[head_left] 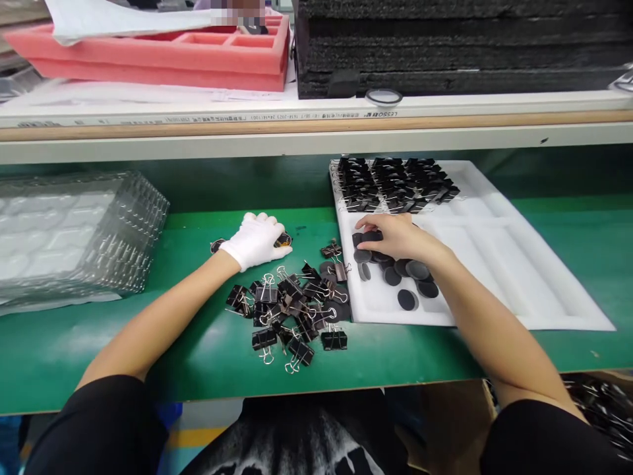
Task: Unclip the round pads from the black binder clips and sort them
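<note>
My left hand (257, 239), in a white glove, lies palm down over small round dark-rimmed pieces (283, 241) on the green table; its fingers reach forward and its thumb is apart. What lies under the palm is hidden. My right hand (390, 234), bare, is over the white foam tray (494, 264), with thumb and fingers curved round black discs (370, 236). More loose black discs (407, 300) lie below it in the same compartment. Between my hands is a pile of black binder clips (291, 297) with silver handles, some discs beside it.
Rows of binder clips (395, 181) fill the tray's far left compartment. Stacked clear plastic trays (74, 237) stand at the left. A shelf (297, 142) crosses above the table, holding pink foam (173, 63), black foam sheets (445, 49) and a round ring (384, 97).
</note>
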The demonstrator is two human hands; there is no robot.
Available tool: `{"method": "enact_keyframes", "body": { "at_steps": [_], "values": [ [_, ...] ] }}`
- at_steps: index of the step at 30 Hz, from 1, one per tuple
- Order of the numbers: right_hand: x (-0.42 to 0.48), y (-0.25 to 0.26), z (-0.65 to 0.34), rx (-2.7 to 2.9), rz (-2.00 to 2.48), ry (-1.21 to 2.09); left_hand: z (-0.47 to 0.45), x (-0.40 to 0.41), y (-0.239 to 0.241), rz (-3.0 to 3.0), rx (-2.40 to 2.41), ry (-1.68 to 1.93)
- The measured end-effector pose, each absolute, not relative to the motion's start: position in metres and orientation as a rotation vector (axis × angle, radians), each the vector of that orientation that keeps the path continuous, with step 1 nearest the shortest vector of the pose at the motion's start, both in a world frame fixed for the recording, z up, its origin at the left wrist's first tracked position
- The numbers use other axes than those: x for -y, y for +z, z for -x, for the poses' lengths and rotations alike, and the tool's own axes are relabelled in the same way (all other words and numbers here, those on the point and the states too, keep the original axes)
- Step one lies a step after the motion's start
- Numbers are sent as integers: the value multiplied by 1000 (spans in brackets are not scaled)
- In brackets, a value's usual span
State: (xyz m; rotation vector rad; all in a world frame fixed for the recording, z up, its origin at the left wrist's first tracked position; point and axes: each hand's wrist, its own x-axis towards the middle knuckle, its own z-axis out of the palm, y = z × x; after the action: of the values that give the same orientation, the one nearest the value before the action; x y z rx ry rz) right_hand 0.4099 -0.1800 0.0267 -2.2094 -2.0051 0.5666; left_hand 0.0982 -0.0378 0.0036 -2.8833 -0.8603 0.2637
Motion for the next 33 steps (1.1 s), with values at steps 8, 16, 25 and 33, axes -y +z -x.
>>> {"method": "enact_keyframes", "body": {
  "at_steps": [8, 16, 25, 33],
  "values": [
    [178, 31, -399, 1664, 1873, 579, -122, 49, -13, 2960, 1190, 179],
    [119, 10, -321, 1935, 1513, 723, -110, 49, -15, 3034, 1188, 158],
    [113, -16, -323, 2324, 1426, 650, -105, 44, -20, 3076, 1174, 110],
    [140, 47, -346, 2442, 1842, 416, -110, 52, -19, 3050, 1315, 49]
  ]
}}
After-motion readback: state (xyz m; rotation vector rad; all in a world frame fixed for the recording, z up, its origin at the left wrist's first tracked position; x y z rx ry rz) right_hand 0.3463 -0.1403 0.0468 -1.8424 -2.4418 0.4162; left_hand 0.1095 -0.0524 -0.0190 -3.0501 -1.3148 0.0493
